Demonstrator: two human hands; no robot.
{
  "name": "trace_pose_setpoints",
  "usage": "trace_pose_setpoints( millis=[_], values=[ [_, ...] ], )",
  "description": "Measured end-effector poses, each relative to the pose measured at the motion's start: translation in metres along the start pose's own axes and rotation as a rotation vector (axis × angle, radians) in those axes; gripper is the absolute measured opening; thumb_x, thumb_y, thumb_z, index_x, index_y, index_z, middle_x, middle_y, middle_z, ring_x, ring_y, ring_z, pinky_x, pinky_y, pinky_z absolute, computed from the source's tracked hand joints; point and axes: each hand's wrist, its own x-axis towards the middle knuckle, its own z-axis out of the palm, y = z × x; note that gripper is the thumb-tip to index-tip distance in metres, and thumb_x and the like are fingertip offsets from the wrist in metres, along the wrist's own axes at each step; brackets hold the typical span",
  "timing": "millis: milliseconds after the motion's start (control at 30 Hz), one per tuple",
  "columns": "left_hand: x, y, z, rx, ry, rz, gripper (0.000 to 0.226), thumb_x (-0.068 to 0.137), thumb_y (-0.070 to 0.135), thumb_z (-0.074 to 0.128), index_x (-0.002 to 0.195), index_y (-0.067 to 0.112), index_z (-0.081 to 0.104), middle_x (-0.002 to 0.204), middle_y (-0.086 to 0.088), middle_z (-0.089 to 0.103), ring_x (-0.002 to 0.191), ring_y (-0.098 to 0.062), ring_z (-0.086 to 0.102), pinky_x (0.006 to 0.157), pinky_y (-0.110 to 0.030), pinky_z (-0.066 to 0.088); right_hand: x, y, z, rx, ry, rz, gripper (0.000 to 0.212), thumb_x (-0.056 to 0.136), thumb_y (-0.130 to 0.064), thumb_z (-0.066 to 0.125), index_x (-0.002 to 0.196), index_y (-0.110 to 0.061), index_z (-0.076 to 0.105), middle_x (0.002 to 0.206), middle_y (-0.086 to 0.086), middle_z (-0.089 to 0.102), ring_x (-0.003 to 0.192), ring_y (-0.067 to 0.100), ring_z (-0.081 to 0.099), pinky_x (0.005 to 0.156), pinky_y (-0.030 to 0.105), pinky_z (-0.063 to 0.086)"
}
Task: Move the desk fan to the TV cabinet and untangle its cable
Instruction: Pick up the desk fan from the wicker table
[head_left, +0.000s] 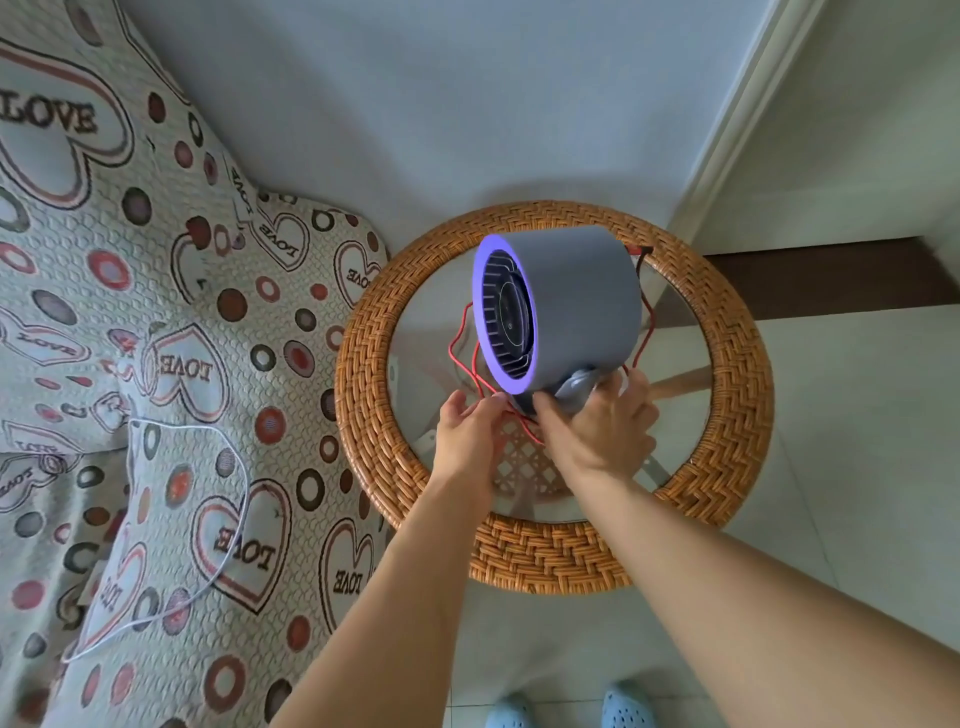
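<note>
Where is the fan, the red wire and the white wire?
fan (582, 301), head view, on its grey round body.
red wire (460, 338), head view, on the loop left of the fan.
white wire (244, 499), head view, on its curve lying on the heart-patterned cover.

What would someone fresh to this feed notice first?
The grey desk fan with its purple rim, over the round wicker table, both hands at its base: right hand gripping the stand, left hand at the red cable looped around it. Next, the heart-patterned LOVE sofa cover on the left.
</note>
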Motion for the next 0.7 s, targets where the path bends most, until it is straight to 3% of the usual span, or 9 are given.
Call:
trace_pose_setpoints(
  millis=[100,267,367,467,600,700],
  values=[
    [0.002,0.001,0.001,0.020,-0.022,-0.005,0.075,0.081,0.026,0.074,0.146,0.014,0.038,0.129,-0.009,0.063,0.103,-0.019,0.065,0.078,-0.032,0.053,0.003,0.006,-0.006,-0.002,0.002,-0.019,0.075,0.075,-0.057,0.064,0.132,-0.014,0.043,0.153,0.014,0.023,0.134,0.039,0.026,0.102,0.056,0.035],
    [0.005,0.003,0.011,-0.028,-0.071,0.023,0.045,0.092,0.037,0.063,0.127,0.008,0.059,0.110,-0.011,0.073,0.090,-0.021,0.070,0.085,-0.036,0.057,0.006,0.019,-0.016,0.029,-0.026,-0.134,0.072,0.076,-0.047,0.067,0.136,-0.014,0.044,0.154,0.014,0.022,0.132,0.039,0.026,0.100,0.056,0.036],
    [0.010,0.007,0.014,-0.043,-0.041,0.018,0.042,0.094,0.044,0.058,0.112,0.007,0.066,0.087,-0.008,0.076,0.075,-0.019,0.072,0.071,-0.033,0.060,0.010,0.024,-0.022,0.039,-0.049,-0.192,0.069,0.077,-0.045,0.067,0.135,-0.014,0.046,0.152,0.014,0.024,0.132,0.038,0.026,0.099,0.055,0.038],
    [0.017,0.008,0.013,-0.061,0.000,-0.039,0.041,0.094,0.046,0.057,0.105,0.008,0.066,0.081,-0.005,0.072,0.072,-0.018,0.069,0.073,-0.034,0.057,0.019,0.030,-0.029,0.043,-0.077,-0.230,0.061,0.080,-0.044,0.065,0.131,-0.015,0.050,0.151,0.013,0.026,0.132,0.038,0.027,0.099,0.054,0.041],
    [0.020,0.013,0.014,-0.074,-0.072,-0.061,0.022,0.093,0.022,0.063,0.104,0.003,0.066,0.077,-0.009,0.070,0.067,-0.024,0.069,0.067,-0.035,0.058,0.034,0.036,-0.042,0.170,-0.207,-0.242,0.057,0.084,-0.051,0.063,0.133,-0.027,0.046,0.146,0.007,0.031,0.134,0.034,0.025,0.104,0.053,0.039],
    [0.020,0.014,0.016,-0.080,-0.176,-0.091,0.032,0.092,0.005,0.060,0.124,-0.001,0.059,0.101,-0.022,0.071,0.084,-0.037,0.071,0.069,-0.042,0.060,0.046,0.036,-0.052,0.236,-0.311,-0.237,0.054,0.082,-0.055,0.063,0.129,-0.032,0.048,0.135,0.005,0.039,0.131,0.030,0.031,0.105,0.051,0.039]
  ],
)
